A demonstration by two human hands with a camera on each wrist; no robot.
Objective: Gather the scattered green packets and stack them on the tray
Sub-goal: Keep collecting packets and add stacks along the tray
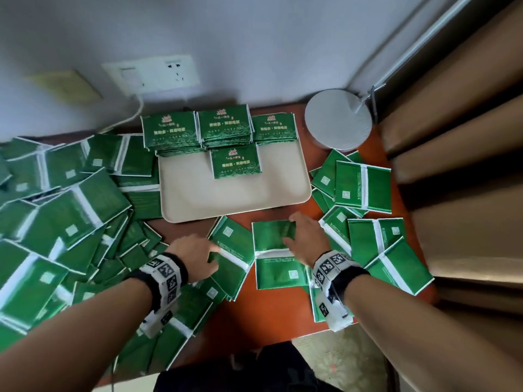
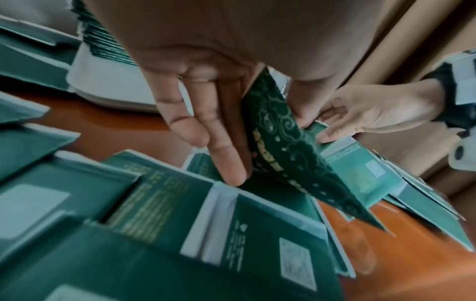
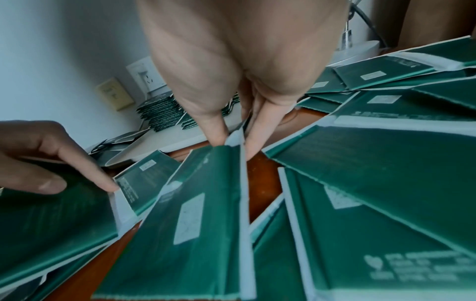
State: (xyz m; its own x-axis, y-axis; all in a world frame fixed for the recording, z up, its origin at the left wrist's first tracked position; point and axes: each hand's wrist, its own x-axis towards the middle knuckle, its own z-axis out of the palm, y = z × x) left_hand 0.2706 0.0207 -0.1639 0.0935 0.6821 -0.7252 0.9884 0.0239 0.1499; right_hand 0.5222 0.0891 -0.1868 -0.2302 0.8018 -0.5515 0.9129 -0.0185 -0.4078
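Just in front of the cream tray (image 1: 237, 199), the left hand (image 1: 195, 256) pinches the edge of one green packet (image 1: 230, 256), lifted seam-side up, while the right hand (image 1: 307, 239), its grip closed between thumb and fingers, raises the far edge of a second packet (image 1: 278, 254) off the desk (image 1: 246, 312). Each is best turned printed-face up and squared before placing. Beyond, on the tray's far part, stand three stacks (image 1: 223, 127) and a lone packet (image 1: 236, 161) starting a fourth; loose packets lie on both sides.

Bare tray (image 1: 235, 199) front between flanking packet piles (image 1: 65, 216).
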